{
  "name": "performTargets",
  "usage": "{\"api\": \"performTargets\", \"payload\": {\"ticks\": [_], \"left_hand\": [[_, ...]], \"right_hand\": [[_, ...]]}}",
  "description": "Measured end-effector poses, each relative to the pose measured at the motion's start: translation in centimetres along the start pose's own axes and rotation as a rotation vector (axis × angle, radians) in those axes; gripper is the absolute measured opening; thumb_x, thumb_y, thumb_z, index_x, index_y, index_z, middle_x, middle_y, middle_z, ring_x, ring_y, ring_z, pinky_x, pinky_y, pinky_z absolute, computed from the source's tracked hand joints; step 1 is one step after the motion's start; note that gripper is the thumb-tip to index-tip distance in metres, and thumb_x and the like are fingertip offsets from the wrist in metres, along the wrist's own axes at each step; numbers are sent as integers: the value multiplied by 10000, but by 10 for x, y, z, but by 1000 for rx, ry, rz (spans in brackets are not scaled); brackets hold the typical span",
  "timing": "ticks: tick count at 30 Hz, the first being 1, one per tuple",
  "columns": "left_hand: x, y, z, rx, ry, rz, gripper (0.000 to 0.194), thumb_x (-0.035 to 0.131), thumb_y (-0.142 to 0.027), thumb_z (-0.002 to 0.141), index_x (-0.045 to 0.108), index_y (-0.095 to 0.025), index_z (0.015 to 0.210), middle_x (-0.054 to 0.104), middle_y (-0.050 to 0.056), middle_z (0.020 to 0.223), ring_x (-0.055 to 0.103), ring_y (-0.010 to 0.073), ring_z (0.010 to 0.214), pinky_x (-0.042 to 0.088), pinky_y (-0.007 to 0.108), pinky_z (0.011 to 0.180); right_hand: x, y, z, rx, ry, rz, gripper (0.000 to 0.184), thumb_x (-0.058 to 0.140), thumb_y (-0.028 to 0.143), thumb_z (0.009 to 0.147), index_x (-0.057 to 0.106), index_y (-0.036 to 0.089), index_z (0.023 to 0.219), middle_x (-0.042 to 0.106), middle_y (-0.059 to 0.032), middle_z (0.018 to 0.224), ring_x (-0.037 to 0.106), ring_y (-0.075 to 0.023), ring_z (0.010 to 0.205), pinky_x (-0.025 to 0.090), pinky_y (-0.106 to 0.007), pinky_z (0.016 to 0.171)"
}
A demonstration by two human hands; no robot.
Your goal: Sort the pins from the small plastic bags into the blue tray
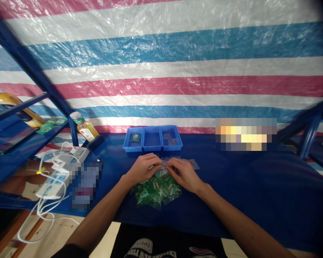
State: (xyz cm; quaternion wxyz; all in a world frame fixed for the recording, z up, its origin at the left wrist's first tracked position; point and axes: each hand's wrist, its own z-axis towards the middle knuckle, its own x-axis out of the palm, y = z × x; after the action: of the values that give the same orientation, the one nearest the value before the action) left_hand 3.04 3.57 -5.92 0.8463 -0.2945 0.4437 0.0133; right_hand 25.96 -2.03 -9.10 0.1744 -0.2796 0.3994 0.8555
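Both hands meet over a heap of small clear bags with green parts [156, 190] on the blue table [258, 186]. My left hand [142, 168] has its fingers curled and pinched on one small clear bag [163, 163] at the top of the heap. From the other side, my right hand [183, 173] pinches the same bag with closed fingers. A few flat bags [192, 163] lie just beyond my right hand.
Three joined blue bins [153, 138] stand behind the hands, with small items in the left and right ones. White power strips with cables [60, 172] lie at the left. A yellow drink bottle [84, 129] stands by the blue shelf frame [29, 64]. A striped tarp hangs behind.
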Motion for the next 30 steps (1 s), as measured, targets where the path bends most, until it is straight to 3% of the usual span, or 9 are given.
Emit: {"api": "performTargets", "payload": {"ticks": [12,19,30], "left_hand": [[0,-1,0,6,-57,-22,185,609,-310,997,704,-152,985,700,95,898,641,178,826,523,298,759],[0,-2,1,2,-40,-38,158,604,-277,997,701,-156,968,707,94,918,640,187,878,521,318,813],[0,-5,3,24,-22,-50,129,614,-242,980,715,-165,1001,724,104,1004,658,199,959,537,335,876]], "right_hand": [[1,2,0,-9,-15,-2,104,574,194,974,660,231,929,639,-19,789,594,-171,678,469,-298,650],[-1,1,1,-31,-43,36,115,554,236,1019,669,238,1022,702,-75,981,650,-222,897,523,-362,808],[1,0,0,-7,-23,102,76,585,232,1011,653,227,977,687,-55,934,633,-204,856,495,-340,785]]}}
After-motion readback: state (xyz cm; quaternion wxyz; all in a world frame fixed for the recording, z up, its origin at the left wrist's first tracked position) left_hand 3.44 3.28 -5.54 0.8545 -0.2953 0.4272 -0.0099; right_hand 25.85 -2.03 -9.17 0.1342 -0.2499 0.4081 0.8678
